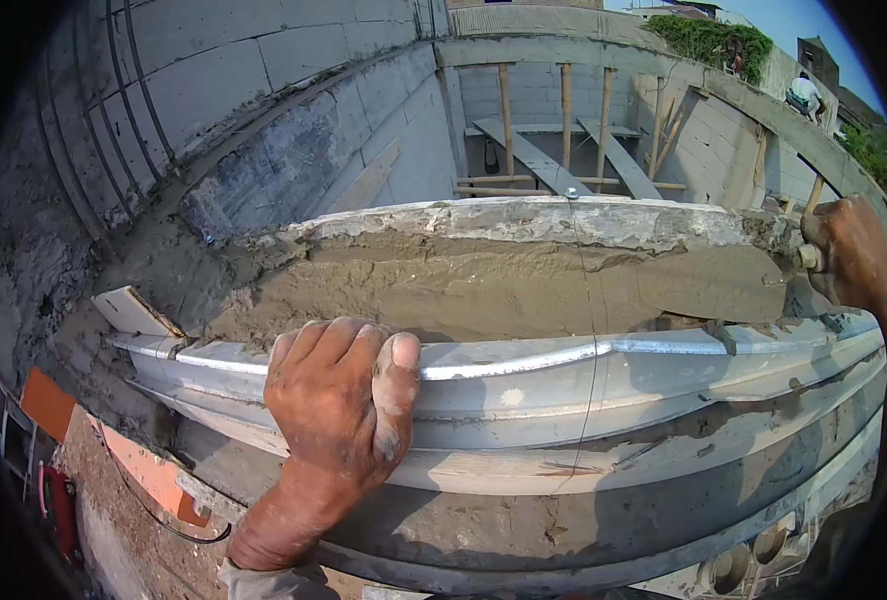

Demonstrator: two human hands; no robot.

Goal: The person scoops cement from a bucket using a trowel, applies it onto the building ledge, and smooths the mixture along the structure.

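My left hand (335, 395) is closed over the top edge of a long, pale metal formwork channel (493, 400), its thumb lying along the rim. At the far right, my right hand (848, 250) grips a trowel (723, 282) by its handle. The blade is coated in grey mud and lies flat on the wet concrete (443, 285), which fills the trough behind the channel. A rough, mortar-smeared board (523, 222) borders the trough on its far side. Thin wire (591, 330) runs across the trough and down over the channel.
Steel rebars (128, 110) rise at the left by a block wall (303, 55). Planks (533, 155) and wooden props (566, 110) stand inside the room beyond. Another person (805, 95) crouches at the far upper right. The ground (103, 500) lies well below at the lower left.
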